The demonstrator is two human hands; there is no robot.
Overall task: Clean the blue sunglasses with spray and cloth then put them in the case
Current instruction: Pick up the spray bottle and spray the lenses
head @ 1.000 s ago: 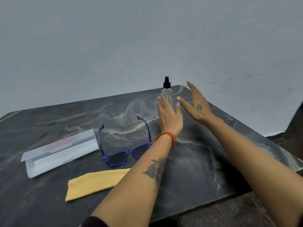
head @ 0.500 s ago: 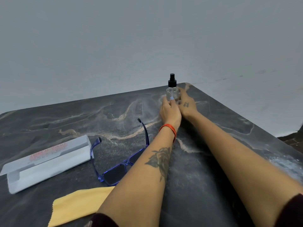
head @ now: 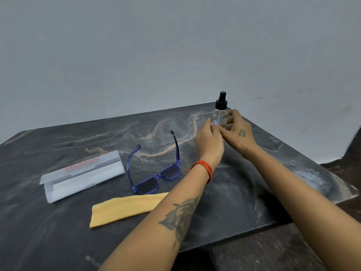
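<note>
Fingers (head: 232, 116) around spray bottle (head: 221, 106), sunglasses (head: 156, 169) just left.

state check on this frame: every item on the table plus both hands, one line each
spray bottle: upright, black cap on, gripped by both hands
blue sunglasses: lying on the table, arms unfolded, untouched
case: open, nothing visible inside
yellow cloth: lying flat near the sunglasses, untouched
left hand: closed on the spray bottle
right hand: closed on the spray bottle

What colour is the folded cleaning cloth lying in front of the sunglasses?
Yellow; the flat folded cleaning cloth shows plainly in the head view, the only view.
</note>
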